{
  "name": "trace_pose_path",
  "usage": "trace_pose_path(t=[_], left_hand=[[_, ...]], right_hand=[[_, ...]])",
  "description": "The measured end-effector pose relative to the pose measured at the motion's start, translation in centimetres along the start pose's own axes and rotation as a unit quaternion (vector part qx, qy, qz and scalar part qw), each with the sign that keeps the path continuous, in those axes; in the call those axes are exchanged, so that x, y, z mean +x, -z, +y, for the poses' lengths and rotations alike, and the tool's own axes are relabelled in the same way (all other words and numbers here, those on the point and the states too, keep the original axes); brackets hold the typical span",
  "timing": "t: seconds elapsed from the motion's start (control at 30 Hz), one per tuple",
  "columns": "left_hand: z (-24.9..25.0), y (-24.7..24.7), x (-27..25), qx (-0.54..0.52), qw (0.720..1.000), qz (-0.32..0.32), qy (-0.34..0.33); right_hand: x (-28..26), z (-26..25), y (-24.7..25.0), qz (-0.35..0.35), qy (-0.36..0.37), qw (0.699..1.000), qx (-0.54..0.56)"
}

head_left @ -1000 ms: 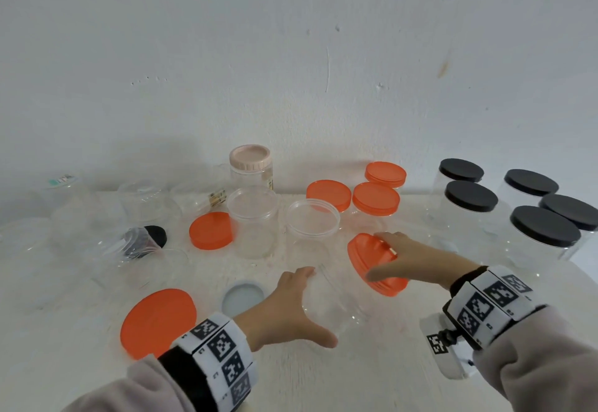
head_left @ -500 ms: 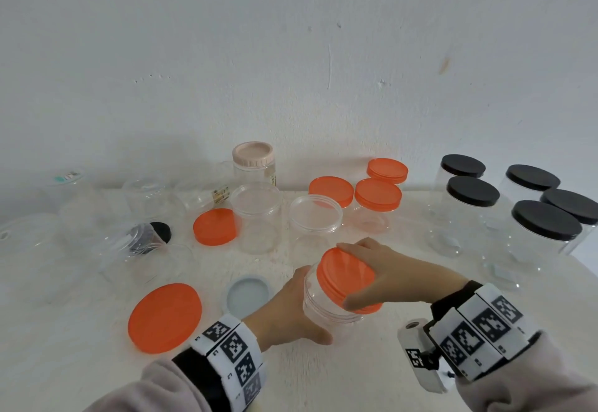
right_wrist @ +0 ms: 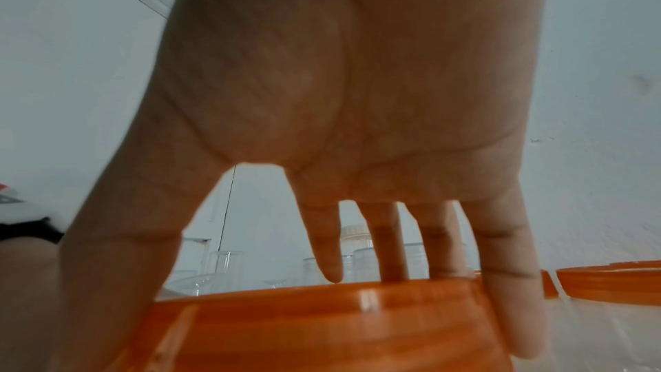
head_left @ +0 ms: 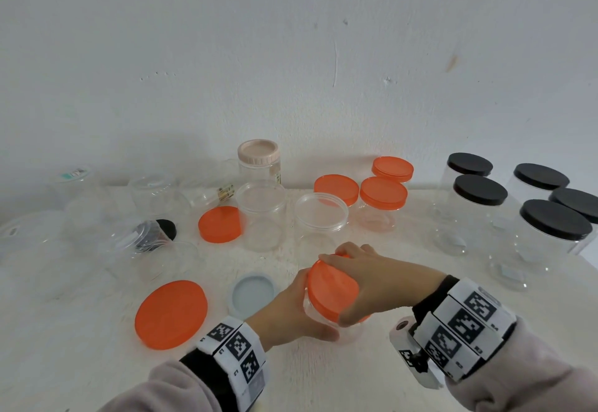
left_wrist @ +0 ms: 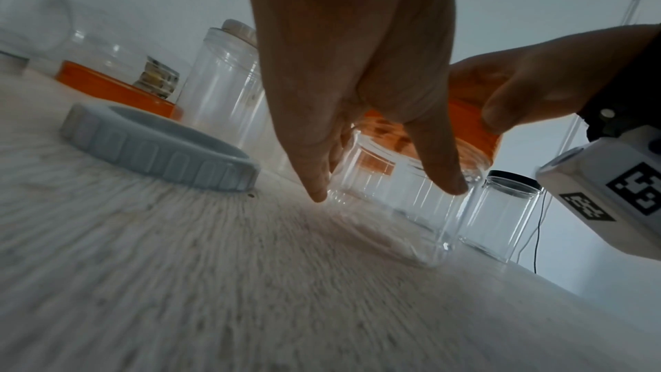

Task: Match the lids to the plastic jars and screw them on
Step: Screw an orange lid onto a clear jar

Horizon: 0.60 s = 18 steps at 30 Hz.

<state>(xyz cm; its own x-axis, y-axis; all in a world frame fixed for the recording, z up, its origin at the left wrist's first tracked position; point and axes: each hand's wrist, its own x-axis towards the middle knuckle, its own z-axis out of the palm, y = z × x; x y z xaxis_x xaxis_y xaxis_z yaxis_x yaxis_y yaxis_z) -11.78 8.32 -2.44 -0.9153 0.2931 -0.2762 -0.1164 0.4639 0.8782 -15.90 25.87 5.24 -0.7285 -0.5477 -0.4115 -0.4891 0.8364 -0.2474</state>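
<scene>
White tabletop (head_left: 323,379) carries several capped jars; others stand open, with loose lids lying about. At the near middle, the left hand (head_left: 291,314) wraps the clear jar (left_wrist: 411,208), while the right hand (head_left: 382,285) clamps fingers around its orange lid (head_left: 330,288), tilted, not yet screwed.

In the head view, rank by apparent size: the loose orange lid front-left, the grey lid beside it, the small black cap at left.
1. Loose orange lid, largest.
2. Grey lid.
3. Black cap, smallest, though it lies farther away and partly hidden.
</scene>
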Motion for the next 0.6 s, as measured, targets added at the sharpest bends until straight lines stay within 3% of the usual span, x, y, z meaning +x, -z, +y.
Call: trace_pose_path(t=[0.27, 0.43, 0.6], left_hand=[[-0.9, -0.1, 0.4, 0.001, 1.000, 0.007, -0.013], [-1.3, -0.1, 0.6, 0.001, 1.000, 0.006, -0.022], [-1.7, -0.4, 0.8, 0.005, 0.999, 0.014, -0.037]], right_hand=[[0.4, 0.1, 0.1, -0.002, -0.013, 1.000, -0.016], [0.8, 0.0, -0.4, 0.003, -0.058, 0.998, -0.023], [0.8, -0.5, 0.5, -0.049, -0.039, 0.997, -0.050]])
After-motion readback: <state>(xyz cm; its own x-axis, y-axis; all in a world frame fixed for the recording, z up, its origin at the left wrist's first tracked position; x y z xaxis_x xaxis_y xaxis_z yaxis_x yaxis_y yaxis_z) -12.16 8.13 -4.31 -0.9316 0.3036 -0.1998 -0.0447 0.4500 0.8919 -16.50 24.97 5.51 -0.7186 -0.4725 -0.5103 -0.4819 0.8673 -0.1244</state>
